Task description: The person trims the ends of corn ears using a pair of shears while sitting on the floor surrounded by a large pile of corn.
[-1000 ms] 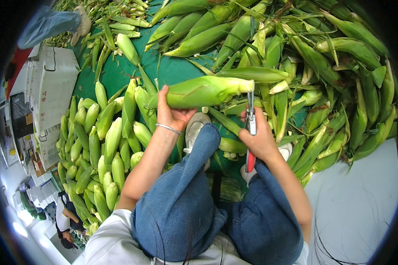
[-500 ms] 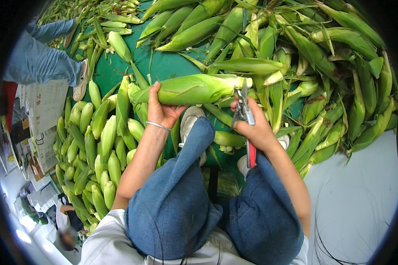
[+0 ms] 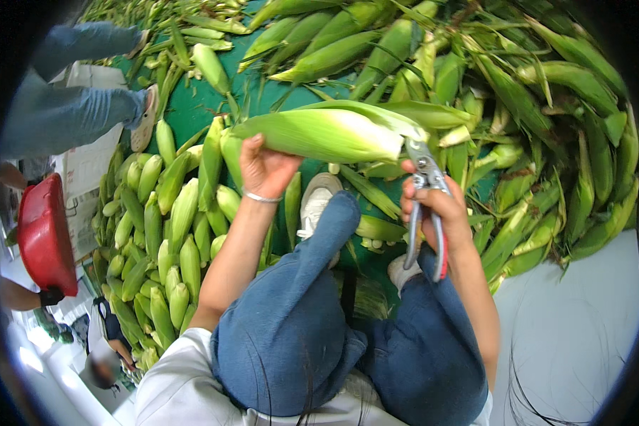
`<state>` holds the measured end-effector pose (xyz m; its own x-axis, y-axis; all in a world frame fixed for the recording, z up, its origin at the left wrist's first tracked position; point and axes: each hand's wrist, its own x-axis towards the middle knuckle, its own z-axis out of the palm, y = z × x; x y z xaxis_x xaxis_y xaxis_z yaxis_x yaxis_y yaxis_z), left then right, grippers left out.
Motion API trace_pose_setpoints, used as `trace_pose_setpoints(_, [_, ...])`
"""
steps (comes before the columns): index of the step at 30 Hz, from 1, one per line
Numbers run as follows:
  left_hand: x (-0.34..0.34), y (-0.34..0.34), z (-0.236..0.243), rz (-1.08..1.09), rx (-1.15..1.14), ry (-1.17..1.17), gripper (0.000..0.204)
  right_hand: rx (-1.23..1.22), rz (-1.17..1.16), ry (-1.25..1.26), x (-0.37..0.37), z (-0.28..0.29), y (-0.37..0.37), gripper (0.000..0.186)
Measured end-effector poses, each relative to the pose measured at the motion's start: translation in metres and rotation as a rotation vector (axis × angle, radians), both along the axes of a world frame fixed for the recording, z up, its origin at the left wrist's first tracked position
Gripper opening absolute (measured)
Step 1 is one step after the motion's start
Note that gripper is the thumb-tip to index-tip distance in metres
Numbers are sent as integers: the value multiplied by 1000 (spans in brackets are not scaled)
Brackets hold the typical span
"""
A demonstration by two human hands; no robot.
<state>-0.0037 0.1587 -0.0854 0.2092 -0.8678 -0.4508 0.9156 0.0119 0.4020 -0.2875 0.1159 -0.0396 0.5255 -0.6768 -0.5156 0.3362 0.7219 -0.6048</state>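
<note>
My left hand (image 3: 266, 169) grips an ear of corn (image 3: 319, 135) in its green husk near the tip end, holding it level over my knees. A thin band circles that wrist. In my right hand (image 3: 440, 209) is a pair of pruning shears (image 3: 427, 174) with grey metal handles and some red on one grip. The handles stand spread apart, and the blades meet the pale stem end of the ear, where a husk leaf lies along the top. Whether the blades bite into the stem I cannot tell.
Trimmed ears (image 3: 181, 213) are heaped at my left. A larger pile of leafy ears (image 3: 547, 121) spreads ahead and to the right on a green floor covering (image 3: 192, 99). Far left, another person in jeans (image 3: 85, 106) stands near gloved hands holding a red basin (image 3: 47, 234).
The shears' handles have spread from nearly closed, and the ear's stem end looks shorter, with a leaf now loose along it. The red basin has come into view at the left.
</note>
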Motion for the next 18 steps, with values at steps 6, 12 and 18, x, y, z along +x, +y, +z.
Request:
trace_pose_setpoints(6, [7,-27,-19,56,31,239,44,-42,-100,67,19,-4,-6,47])
trace_pose_setpoints(12, [-9,-55,1,-86,-96,105,55,-4,-158,22,0,-25,-6,40])
trace_pose_setpoints(18, [-26,-31,1,62,73,-193,53,-218,282,466,42,-19,34,63])
